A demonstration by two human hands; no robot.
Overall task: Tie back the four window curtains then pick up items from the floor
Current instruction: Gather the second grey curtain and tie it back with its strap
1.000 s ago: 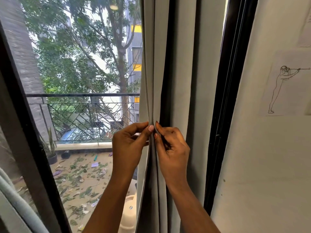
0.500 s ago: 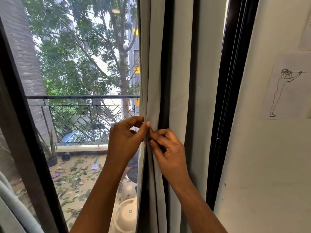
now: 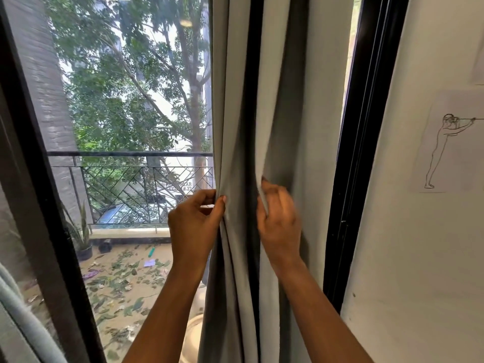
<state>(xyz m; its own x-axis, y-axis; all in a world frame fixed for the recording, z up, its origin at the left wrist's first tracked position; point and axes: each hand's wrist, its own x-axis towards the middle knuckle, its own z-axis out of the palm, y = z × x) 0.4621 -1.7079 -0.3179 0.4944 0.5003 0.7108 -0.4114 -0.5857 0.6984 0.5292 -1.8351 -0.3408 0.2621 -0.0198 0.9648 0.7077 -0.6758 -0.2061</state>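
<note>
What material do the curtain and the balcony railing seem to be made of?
The curtain looks like thick, matte woven fabric, pale grey: it hangs in soft, deep folds without shine. The balcony railing looks like dark painted metal: thin straight bars form a diagonal lattice under a rail. Neither is certain.

1. Grey curtain (image 3: 282,100): hangs in vertical folds, gathered between both hands.
2. Left hand (image 3: 195,226): thumb and fingers pinch the curtain's left edge.
3. Right hand (image 3: 280,221): blurred, fingers closed on a fold just right of the left fingertips.
4. Black window frame (image 3: 358,153): right of the right-hand fingers.
5. Wall sketch (image 3: 445,150): further right.
</note>
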